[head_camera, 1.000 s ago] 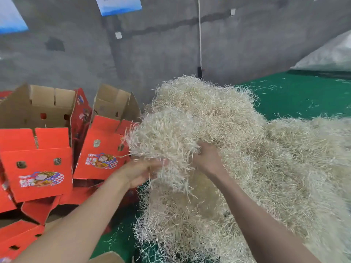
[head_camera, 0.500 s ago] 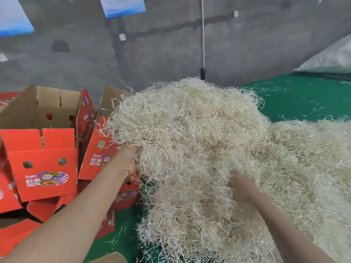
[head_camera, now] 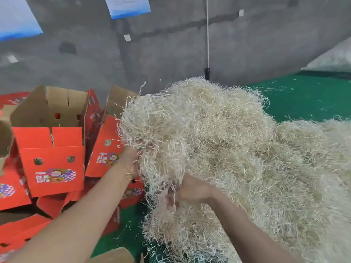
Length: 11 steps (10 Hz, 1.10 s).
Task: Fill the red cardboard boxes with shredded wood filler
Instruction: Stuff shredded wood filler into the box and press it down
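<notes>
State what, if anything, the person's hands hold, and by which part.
A clump of shredded wood filler: left hand at its left edge, right hand at its lower front.

No wording can be read. The nearest red cardboard box (head_camera: 57, 154) carries a printed label (head_camera: 56, 175) with a cartoon figure and pale characters, too blurred to make out. A second box (head_camera: 102, 145) bears a similar blurred print. Two blue-and-white wall posters (head_camera: 129, 6) show only faint, illegible lines.
</notes>
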Available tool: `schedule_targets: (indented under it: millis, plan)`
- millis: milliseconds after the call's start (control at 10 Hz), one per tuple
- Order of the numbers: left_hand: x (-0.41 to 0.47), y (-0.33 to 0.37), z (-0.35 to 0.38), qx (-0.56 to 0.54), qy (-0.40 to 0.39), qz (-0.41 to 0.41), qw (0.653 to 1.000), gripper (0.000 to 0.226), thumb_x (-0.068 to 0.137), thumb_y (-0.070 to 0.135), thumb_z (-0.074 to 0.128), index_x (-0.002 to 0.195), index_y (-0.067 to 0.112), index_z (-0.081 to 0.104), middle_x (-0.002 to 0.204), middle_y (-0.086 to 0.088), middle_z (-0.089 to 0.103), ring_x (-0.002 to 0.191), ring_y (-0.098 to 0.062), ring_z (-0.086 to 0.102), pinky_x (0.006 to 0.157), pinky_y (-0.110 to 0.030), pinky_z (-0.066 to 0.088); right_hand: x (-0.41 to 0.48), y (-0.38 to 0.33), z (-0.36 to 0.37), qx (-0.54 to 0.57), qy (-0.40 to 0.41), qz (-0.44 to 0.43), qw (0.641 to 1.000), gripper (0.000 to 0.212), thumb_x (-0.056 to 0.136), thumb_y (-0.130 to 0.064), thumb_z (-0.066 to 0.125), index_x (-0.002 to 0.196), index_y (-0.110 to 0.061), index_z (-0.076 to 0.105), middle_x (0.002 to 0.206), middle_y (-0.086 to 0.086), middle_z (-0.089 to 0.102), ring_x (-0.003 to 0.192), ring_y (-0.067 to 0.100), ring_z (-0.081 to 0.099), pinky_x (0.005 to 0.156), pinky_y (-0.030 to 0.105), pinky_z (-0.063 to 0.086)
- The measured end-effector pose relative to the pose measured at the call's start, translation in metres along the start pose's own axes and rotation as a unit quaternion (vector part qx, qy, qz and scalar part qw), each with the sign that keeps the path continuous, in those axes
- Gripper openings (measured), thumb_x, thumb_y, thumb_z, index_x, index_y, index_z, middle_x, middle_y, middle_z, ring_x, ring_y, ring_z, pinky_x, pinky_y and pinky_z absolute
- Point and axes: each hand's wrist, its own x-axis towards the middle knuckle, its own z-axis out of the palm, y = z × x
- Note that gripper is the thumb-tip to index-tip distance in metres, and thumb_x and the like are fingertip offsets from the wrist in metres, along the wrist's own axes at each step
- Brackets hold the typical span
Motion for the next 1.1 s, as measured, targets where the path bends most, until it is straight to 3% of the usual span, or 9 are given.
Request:
schedule_targets:
  millis: [100,200,300,400,500,600,800,1000,1100]
  plan:
    - [-0.004,0.001,-0.013,0.02,0.015,0.023,0.999,0.042,0.097,0.007,0.031,0.06,0.006,0.051,0.032,0.0,0.051,0.026,-0.01,0.05,0.026,-0.013,0.035,0.013,0.014,-0.003,0.049,0.102,0.035,0.993,0.013,0.088,-0.007,0.057,0.085,-0.014,0.047,0.075,-0.006,0.06,0.061,-0.001,0.058,0.062,0.012,0.047]
    - [0.003,-0.015,-0.017,0.205,0.007,-0.023,0.979,0.041,0.097,-0.009,0.027,0.062,-0.003,0.048,0.033,-0.005,0.049,0.024,-0.002,0.044,0.027,-0.01,0.032,-0.011,0.013,-0.022,0.048,0.143,0.025,0.988,0.02,0.09,0.011,0.037,0.086,0.004,0.055,0.105,0.019,0.06,0.096,0.025,0.058,0.076,0.021,0.048]
    - [-0.002,-0.014,-0.005,0.331,0.04,-0.076,0.94,0.036,0.097,0.006,0.039,0.129,-0.011,0.042,0.122,-0.023,0.055,0.096,-0.015,0.063,0.07,-0.013,0.047,-0.035,-0.006,-0.022,0.074,0.221,0.029,0.972,0.042,0.094,0.007,0.022,0.075,0.006,0.06,0.053,0.007,0.055,0.05,0.005,0.059,0.051,0.003,0.043]
    - [0.018,-0.025,-0.004,0.482,-0.027,-0.057,0.874,0.045,0.096,0.023,0.043,0.139,0.008,0.038,0.143,-0.01,0.039,0.125,-0.023,0.044,0.083,-0.017,0.035,-0.015,0.036,-0.016,0.078,0.24,0.011,0.968,0.034,0.096,-0.003,0.027,0.094,0.018,0.053,0.07,-0.001,0.056,0.049,-0.003,0.054,0.047,0.009,0.044]
    - [0.025,-0.024,-0.003,0.433,-0.029,0.072,0.898,0.024,0.081,0.005,0.066,0.104,0.001,0.059,0.101,-0.013,0.062,0.097,-0.027,0.057,0.069,-0.014,0.043,0.013,0.045,-0.024,-0.033,0.348,-0.009,0.937,0.048,0.098,-0.035,0.031,0.105,0.007,0.055,0.089,0.012,0.055,0.082,0.023,0.056,0.066,0.027,0.044]
    - [0.03,-0.013,-0.018,0.383,0.101,0.183,0.9,0.028,0.074,-0.003,0.07,0.062,0.011,0.049,0.065,-0.011,0.053,0.077,-0.025,0.053,0.059,-0.027,0.038,0.02,0.047,-0.027,-0.17,0.31,0.032,0.935,0.03,0.097,-0.027,0.042,0.094,-0.004,0.061,0.097,0.008,0.064,0.082,0.018,0.06,0.065,0.019,0.043]
    - [0.015,-0.005,-0.032,0.36,0.137,0.123,0.915,0.034,0.093,0.012,0.053,0.101,-0.02,0.06,0.11,-0.036,0.057,0.11,-0.04,0.052,0.086,-0.031,0.03,0.006,0.078,-0.033,-0.198,0.287,0.151,0.925,0.017,0.092,-0.015,0.051,0.104,-0.005,0.059,0.105,0.009,0.064,0.083,0.018,0.062,0.075,0.026,0.054]
    - [0.001,-0.01,-0.048,0.338,0.113,0.12,0.927,0.021,0.078,0.005,0.066,0.09,-0.011,0.061,0.096,-0.023,0.056,0.089,-0.029,0.053,0.066,-0.029,0.04,-0.015,-0.025,-0.053,-0.129,0.278,-0.043,0.951,0.102,0.063,-0.038,0.08,0.144,-0.028,0.019,0.15,-0.001,0.024,0.134,0.017,0.027,0.11,0.041,0.025]
    - [-0.022,0.003,-0.06,0.247,0.099,0.122,0.956,0.027,0.066,0.005,0.067,0.09,-0.003,0.059,0.084,-0.014,0.051,0.085,-0.021,0.04,0.067,-0.026,0.029,-0.038,-0.083,-0.055,0.073,0.201,-0.19,0.958,0.102,0.054,-0.052,0.08,0.134,-0.06,0.017,0.143,-0.025,0.027,0.124,-0.003,0.03,0.103,0.031,0.025]
